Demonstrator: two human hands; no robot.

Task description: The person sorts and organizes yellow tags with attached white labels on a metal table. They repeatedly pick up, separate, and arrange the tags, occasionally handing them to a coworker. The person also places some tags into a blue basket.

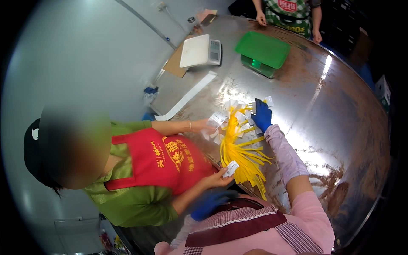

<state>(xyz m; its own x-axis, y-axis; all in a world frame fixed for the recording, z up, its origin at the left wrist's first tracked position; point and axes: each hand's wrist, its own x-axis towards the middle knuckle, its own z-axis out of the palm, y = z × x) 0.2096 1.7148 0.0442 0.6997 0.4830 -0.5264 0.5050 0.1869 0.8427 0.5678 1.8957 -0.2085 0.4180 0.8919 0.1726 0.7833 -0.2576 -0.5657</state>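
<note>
My right hand, in a blue glove and lilac sleeve cover, reaches over the steel table. Its fingers look stretched and apart, touching the white tags at the upper right of a bundle of yellow straps. What lies under the fingers is partly hidden. The straps fan out toward me and gather at their tagged far end. My left hand, also blue-gloved, is low near my waist, smeared by motion. A co-worker in a red apron pinches a white label and holds clear packaging with a label.
A white scale and a green-topped scale stand on the far part of the table. A strip of white label paper lies at the left. Another person in a green checked apron stands across the table.
</note>
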